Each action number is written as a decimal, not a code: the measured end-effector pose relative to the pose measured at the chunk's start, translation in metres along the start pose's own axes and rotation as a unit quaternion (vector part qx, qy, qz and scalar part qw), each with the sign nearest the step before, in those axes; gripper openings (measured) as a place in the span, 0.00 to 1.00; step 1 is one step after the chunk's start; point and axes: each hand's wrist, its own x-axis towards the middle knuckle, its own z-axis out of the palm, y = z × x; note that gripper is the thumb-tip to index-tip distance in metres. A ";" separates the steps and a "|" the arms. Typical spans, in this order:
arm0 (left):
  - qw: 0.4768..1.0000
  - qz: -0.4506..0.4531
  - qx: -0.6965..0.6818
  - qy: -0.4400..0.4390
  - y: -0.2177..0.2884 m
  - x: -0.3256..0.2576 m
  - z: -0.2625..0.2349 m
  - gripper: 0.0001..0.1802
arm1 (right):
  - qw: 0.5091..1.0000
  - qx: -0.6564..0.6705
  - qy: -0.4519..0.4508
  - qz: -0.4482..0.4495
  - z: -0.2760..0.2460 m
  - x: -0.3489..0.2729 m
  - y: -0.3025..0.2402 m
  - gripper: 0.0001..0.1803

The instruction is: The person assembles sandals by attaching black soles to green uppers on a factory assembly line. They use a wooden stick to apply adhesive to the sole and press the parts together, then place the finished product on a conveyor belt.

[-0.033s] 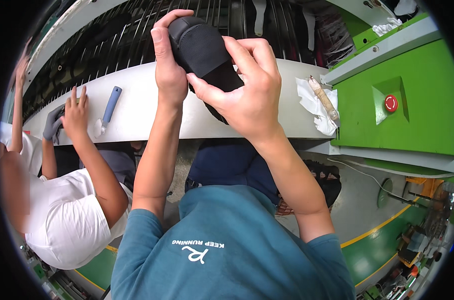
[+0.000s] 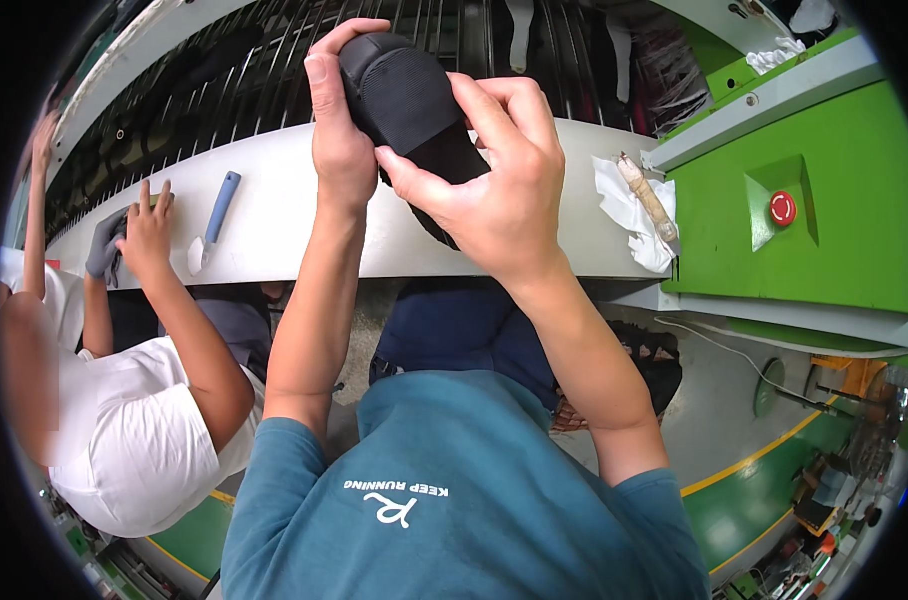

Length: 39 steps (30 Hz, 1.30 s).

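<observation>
Between my two hands, above the white table edge, is a black shoe upper (image 2: pixel 399 95) with a rounded, finely ribbed end and darker cloth hanging below it. My left hand (image 2: pixel 342 145) is closed round its left side, fingers behind and thumb standing up along the edge. On the other side my right hand (image 2: pixel 514 175) pinches the lower right part between thumb and bent fingers. The thumb of that hand reaches across to the lower left edge of the ribbed part. My right hand hides some of the dark cloth.
The white table (image 2: pixel 274 190) backs onto metal rods (image 2: pixel 564 60). A blue-handled small trowel (image 2: pixel 215 220) lies left; a tape-wrapped stick (image 2: pixel 646 195) lies on white paper at right. Beyond stands a green machine (image 2: pixel 844 220) with a red button (image 2: pixel 783 208). A co-worker's hand (image 2: pixel 151 230) is at left.
My hands and the shoe upper stay practically in place. At left, the co-worker's fingers have shifted slightly.
</observation>
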 end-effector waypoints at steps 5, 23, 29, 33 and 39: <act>1.000 -0.020 -0.005 -0.005 0.004 -0.001 0.004 0.36 | 1.000 -0.001 -0.001 0.002 -0.002 0.002 0.000 0.34; 1.000 -0.025 0.017 0.009 0.005 -0.001 0.006 0.36 | 1.000 -0.015 -0.017 -0.001 -0.007 0.002 0.000 0.37; 1.000 -0.020 0.016 -0.001 0.007 -0.001 0.007 0.36 | 1.000 -0.021 -0.019 -0.001 -0.009 0.003 -0.001 0.38; 0.999 -0.031 0.012 -0.003 0.009 -0.003 0.007 0.39 | 1.000 -0.016 -0.016 -0.002 -0.009 0.002 0.000 0.38; 0.999 -0.017 0.019 -0.043 0.014 -0.006 0.001 0.36 | 0.999 0.005 -0.020 0.025 -0.010 0.000 -0.005 0.36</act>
